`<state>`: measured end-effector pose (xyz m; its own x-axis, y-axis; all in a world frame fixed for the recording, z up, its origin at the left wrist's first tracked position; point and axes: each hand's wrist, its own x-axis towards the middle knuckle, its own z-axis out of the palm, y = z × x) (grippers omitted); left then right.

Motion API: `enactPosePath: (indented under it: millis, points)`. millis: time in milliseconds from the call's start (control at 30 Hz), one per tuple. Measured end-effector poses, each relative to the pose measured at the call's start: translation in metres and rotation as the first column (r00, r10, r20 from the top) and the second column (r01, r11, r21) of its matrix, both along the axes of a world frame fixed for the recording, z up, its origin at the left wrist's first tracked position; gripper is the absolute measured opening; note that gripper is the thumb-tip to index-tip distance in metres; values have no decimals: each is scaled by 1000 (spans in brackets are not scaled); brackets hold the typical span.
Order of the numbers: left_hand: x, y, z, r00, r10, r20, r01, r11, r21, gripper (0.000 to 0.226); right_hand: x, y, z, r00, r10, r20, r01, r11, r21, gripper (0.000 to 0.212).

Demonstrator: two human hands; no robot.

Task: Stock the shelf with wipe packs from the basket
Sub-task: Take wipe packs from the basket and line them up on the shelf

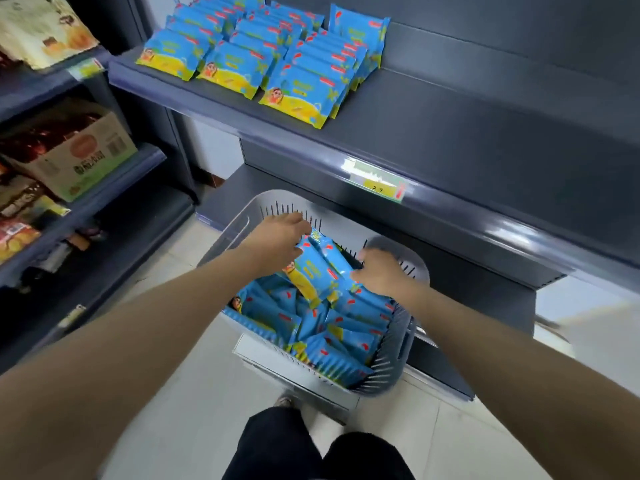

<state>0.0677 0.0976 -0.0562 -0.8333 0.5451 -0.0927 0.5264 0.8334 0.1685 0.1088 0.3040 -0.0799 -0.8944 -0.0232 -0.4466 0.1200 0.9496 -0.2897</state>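
Clamped between left hand (277, 237) and right hand (379, 271), fingers curled round its ends, a bundle (315, 271) of wipe packs tilts over the basket (239, 216). Directly beneath the grip, loose packs (332, 330) fill the grey basket; up and beyond the grip to the left, stocked packs (263, 57) lie in rows on the shelf (450, 116).

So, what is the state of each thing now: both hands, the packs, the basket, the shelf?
left hand: grips the lifted packs at their far end.
right hand: grips the same packs on their right side.
lifted packs: held tilted above the pile.
basket: holds many loose packs.
shelf: partly stocked, rows of packs at its left.
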Motion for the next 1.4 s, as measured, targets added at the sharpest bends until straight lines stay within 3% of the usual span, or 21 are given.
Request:
enactPosePath:
  millis: [33, 133, 200, 267, 367, 400, 633, 833, 967, 1133, 1267, 1400]
  points:
    - [-4, -1, -10, 999, -19, 26, 19, 1000, -20, 40, -2, -2, -10, 999, -29, 37, 30, 999, -27, 25]
    - [-18, -3, -32, 995, -81, 62, 88, 990, -107, 45, -8, -6, -33, 991, -101, 90, 104, 994, -30, 58]
    - [-27, -2, -45, 989, -132, 73, 143, 975, -168, 49, -12, -9, -45, 983, -148, 112, 154, 987, -51, 65]
    - [-33, 0, -58, 979, -179, 99, 196, 959, -206, 54, -15, -12, -55, 969, -204, 142, 217, 972, -90, 56]
    - [-42, 3, -75, 965, -234, 120, 256, 941, -222, 61, -18, -14, -66, 955, -263, 140, 281, 950, -136, 13]
    - [-44, 4, -79, 961, -252, 110, 272, 934, -230, 61, -18, -15, -67, 952, -269, 144, 288, 949, -131, 10]
    - [-52, 7, -83, 967, -243, 83, 257, 923, -288, 46, -17, -21, -57, 966, -241, 92, 249, 964, -90, 22]
    - [-59, -5, -19, 946, -203, 252, 216, 976, -25, 38, -19, -19, 20, 985, -160, -68, 152, 983, -108, 19]
    - [-60, -7, 42, 964, -223, 143, 215, 974, 70, 23, -30, -11, 105, 955, -156, -251, 138, 986, -91, 19]
    - [-68, 9, 117, 968, -204, 147, 155, 944, 292, 22, -56, 9, 192, 852, -191, -488, 156, 981, -112, 18]
    - [-82, 25, 160, 977, -174, 123, 96, 874, 476, 22, -91, 39, 226, 766, -251, -591, 219, 967, -127, 21]
    - [-103, 45, 183, 994, -106, 34, 71, 842, 535, 22, -135, 70, 235, 744, -274, -610, 253, 960, -122, 26]
